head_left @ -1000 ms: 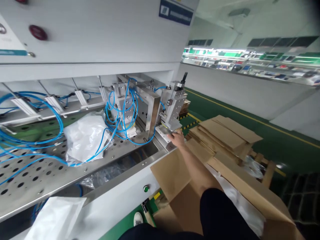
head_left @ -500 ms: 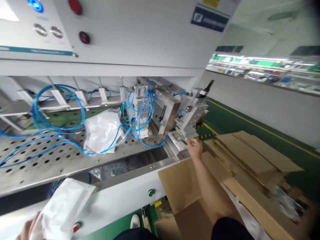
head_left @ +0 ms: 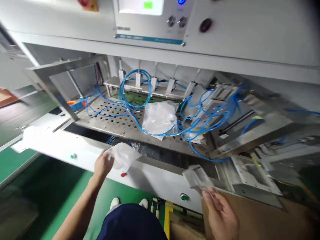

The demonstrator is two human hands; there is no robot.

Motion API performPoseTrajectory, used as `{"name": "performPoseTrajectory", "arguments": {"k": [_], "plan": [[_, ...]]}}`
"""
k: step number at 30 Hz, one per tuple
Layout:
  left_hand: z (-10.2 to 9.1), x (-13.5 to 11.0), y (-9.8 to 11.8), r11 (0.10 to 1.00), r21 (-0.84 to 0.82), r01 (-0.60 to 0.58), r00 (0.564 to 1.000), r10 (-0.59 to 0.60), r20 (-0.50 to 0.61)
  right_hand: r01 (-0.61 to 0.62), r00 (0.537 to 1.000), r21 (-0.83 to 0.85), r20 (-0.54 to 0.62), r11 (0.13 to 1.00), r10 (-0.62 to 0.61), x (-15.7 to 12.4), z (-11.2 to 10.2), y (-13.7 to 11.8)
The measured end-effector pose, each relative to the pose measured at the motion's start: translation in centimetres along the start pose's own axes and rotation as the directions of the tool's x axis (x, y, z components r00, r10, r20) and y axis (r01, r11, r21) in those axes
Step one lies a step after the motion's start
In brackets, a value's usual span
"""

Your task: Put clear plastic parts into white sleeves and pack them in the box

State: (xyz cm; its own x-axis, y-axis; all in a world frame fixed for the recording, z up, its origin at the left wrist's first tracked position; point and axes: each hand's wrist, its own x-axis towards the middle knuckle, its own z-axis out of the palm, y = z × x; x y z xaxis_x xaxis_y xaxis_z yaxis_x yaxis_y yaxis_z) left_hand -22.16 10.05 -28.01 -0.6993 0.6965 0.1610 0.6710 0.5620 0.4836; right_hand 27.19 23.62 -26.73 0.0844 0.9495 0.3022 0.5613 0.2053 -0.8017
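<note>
Fingers (head_left: 221, 201) clamped: RH (head_left: 221, 211), now off fixture (head_left: 240, 171), on clear pc (head_left: 198, 176); LH (head_left: 103, 165) on wht pouch (head_left: 123, 156).

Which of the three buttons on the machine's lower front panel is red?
The middle button, nearest the white bag held in the left hand. Its colour sets it apart: the left button and right button are green.

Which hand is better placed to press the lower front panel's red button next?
Left, probably: the left hand is nearer the red button, though it holds a white bag. The right hand is farther off, holding a clear piece.
</note>
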Motion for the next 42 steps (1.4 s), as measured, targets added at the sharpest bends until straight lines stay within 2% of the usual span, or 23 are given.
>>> {"name": "performPoseTrajectory", "arguments": {"k": [2,3,5,8,11,14,18,23,25,26,28,29,30,31,33,34,35,36,37,42], "plan": [[-1.3,0.6,2.4,0.998,0.069,-0.010,0.999,0.007,0.035,0.144,0.972,0.130,0.167,0.981,-0.164,-2.4,3.5,-5.5],[-1.7,0.8,3.3,0.995,0.101,-0.007,0.999,0.002,0.049,0.201,0.936,0.206,0.248,0.958,-0.250,-3.4,5.1,-8.0],[-2.1,1.0,4.5,0.989,0.148,-0.014,0.995,-0.001,0.102,0.338,0.851,0.310,0.303,0.889,-0.429,-5.1,7.9,-12.4],[-2.5,0.9,5.2,0.982,0.184,-0.037,0.980,-0.001,0.200,0.588,0.725,0.289,0.225,0.755,-0.651,-6.5,11.3,-17.2],[-3.0,1.1,5.1,0.979,0.196,-0.048,0.958,-0.010,0.285,0.752,0.618,0.191,0.128,0.631,-0.775,-6.9,13.7,-19.8],[-3.7,1.6,4.7,0.983,0.174,-0.057,0.945,-0.003,0.327,0.800,0.577,0.128,0.102,0.586,-0.810,-7.1,15.1,-21.1],[-4.3,2.3,4.1,0.987,0.142,-0.074,0.947,0.025,0.321,0.813,0.570,0.080,0.093,0.576,-0.817,-7.7,16.2,-22.0],[-3.8,3.2,2.5,0.992,0.049,-0.120,0.956,0.102,0.275,0.809,0.585,0.024,0.058,0.587,-0.809,-8.4,17.1,-22.7],[-3.4,3.6,1.7,0.988,-0.029,-0.150,0.958,0.152,0.244,0.792,0.608,0.031,0.048,0.610,-0.792,-8.6,17.2,-23.1],[-3.2,3.7,1.3,0.984,-0.063,-0.164,0.957,0.174,0.233,0.766,0.639,0.055,0.049,0.640,-0.768,-8.7,17.2,-23.3],[-2.7,4.1,0.7,0.975,-0.114,-0.189,0.954,0.210,0.215,0.631,0.753,0.176,0.093,0.755,-0.651,-9.2,17.0,-23.6],[-2.4,4.3,0.5,0.971,-0.133,-0.199,0.953,0.224,0.206,0.500,0.817,0.273,0.166,0.822,-0.552,-9.6,16.9,-23.8],[-2.0,4.4,0.4,0.967,-0.151,-0.206,0.953,0.234,0.194,0.325,0.852,0.370,0.285,0.871,-0.439,-10.0,16.9,-23.9],[-1.7,4.6,0.3,0.963,-0.167,-0.212,0.953,0.241,0.182,0.124,0.838,0.440,0.434,0.890,-0.332,-10.6,17.0,-24.0],[-0.9,4.9,0.3,0.955,-0.197,-0.221,0.954,0.254,0.158,-0.208,0.697,0.453,0.690,0.867,-0.194,-11.8,17.4,-23.9],[-0.7,5.0,0.3,0.949,-0.216,-0.231,0.953,0.265,0.149,-0.290,0.634,0.425,0.757,0.858,-0.160,-12.4,17.7,-23.8],[-0.4,5.1,0.3,0.941,-0.236,-0.243,0.949,0.281,0.142,-0.323,0.603,0.394,0.786,0.860,-0.134,-12.8,18.1,-23.6],[-0.3,5.1,0.3,0.930,-0.259,-0.260,0.943,0.303,0.139,-0.327,0.603,0.369,0.790,0.870,-0.109,-13.2,18.5,-23.4],[-0.3,5.0,0.2,0.917,-0.284,-0.279,0.934,0.328,0.140,-0.315,0.623,0.349,0.777,0.882,-0.085,-13.4,18.9,-23.2],[-0.9,4.3,-0.9,0.830,-0.420,-0.366,0.873,0.463,0.154,-0.220,0.797,0.295,0.604,0.930,-0.002,-12.6,19.7,-21.4]]}}
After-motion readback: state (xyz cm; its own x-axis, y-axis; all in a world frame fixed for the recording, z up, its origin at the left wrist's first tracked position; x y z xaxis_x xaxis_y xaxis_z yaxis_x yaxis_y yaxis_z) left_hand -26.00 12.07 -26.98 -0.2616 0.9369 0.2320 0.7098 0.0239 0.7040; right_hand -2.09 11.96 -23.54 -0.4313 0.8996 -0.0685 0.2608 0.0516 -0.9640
